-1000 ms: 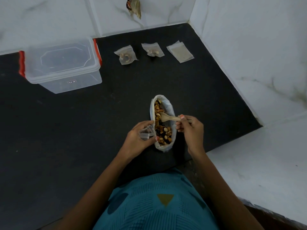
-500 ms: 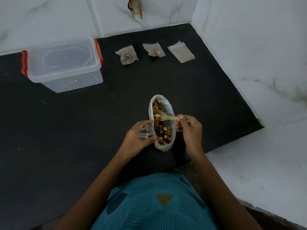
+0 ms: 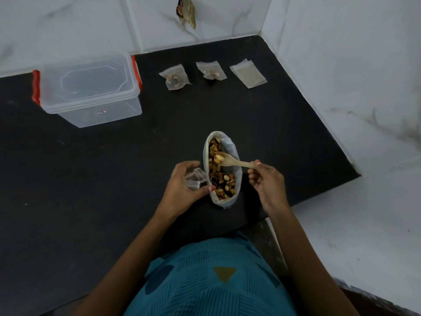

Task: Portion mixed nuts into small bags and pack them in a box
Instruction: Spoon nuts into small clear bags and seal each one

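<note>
An open white bag of mixed nuts (image 3: 222, 179) lies on the black counter (image 3: 91, 179) in front of me. My right hand (image 3: 266, 183) grips the handle of a wooden spoon (image 3: 230, 161), whose bowl carries a few nuts just above the bag. My left hand (image 3: 182, 190) holds a small clear bag (image 3: 194, 180) with its mouth open, right beside the nut bag's left edge. Two small filled bags (image 3: 175, 76) (image 3: 211, 70) and a stack of empty bags (image 3: 248, 73) lie at the back. A clear lidded box (image 3: 90, 90) with red clips stands back left.
White marble walls close the counter at the back and right; a lower white ledge (image 3: 341, 224) runs along the right. A brownish object (image 3: 187, 11) hangs on the back wall. My teal garment (image 3: 214, 279) fills the bottom middle.
The spoon has lifted out of the nut pile with a few nuts in its bowl. My left hand and its small bag stay in place.
</note>
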Action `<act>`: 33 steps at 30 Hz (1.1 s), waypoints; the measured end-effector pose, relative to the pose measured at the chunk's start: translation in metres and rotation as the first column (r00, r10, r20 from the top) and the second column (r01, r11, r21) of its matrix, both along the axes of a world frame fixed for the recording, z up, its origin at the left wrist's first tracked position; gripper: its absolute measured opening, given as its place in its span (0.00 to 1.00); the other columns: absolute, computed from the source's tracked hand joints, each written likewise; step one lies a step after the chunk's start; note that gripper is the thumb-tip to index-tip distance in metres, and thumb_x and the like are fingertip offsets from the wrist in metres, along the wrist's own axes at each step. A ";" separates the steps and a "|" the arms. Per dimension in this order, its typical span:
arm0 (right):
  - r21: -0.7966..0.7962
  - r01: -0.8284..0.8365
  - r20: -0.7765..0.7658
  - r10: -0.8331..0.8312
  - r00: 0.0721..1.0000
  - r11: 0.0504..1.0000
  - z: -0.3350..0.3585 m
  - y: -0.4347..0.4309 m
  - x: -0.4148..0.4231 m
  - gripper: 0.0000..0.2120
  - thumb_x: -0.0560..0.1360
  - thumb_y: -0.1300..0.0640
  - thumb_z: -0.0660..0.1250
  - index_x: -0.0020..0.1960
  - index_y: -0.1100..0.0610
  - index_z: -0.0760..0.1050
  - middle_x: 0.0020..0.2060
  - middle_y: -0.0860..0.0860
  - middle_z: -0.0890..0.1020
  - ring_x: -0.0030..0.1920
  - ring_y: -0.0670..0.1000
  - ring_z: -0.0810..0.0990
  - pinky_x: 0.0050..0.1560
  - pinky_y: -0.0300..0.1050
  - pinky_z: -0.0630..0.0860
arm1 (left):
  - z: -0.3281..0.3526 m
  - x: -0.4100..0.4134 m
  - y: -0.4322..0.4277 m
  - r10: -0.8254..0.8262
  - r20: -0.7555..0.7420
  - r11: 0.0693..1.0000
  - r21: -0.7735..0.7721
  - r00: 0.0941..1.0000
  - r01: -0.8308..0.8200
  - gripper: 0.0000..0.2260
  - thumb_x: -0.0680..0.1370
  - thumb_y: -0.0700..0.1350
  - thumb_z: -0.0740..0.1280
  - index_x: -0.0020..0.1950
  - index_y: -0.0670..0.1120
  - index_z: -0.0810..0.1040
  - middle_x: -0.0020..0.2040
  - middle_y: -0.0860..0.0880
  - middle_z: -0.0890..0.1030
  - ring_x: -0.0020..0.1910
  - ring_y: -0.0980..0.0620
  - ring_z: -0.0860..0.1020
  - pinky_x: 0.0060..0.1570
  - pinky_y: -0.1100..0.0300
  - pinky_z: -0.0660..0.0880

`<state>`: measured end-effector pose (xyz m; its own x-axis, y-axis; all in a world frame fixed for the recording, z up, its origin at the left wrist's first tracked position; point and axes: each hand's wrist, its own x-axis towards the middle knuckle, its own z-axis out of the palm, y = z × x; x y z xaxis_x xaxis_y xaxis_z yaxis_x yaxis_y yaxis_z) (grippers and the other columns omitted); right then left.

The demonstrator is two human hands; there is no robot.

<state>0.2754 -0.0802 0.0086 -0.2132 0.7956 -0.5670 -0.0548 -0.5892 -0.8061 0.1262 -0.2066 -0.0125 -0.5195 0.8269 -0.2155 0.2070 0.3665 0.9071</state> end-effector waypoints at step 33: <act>0.639 -0.542 0.475 0.275 0.836 0.545 0.061 -0.052 -0.027 0.06 0.75 0.62 0.64 0.50 0.62 0.77 0.34 0.41 0.77 0.33 0.35 0.77 0.36 0.27 0.73 | 0.010 0.016 0.018 -0.028 -0.180 0.986 0.158 0.983 0.058 0.32 0.64 0.45 0.78 0.61 0.47 0.63 0.54 0.55 0.65 0.54 0.57 0.65 0.56 0.57 0.70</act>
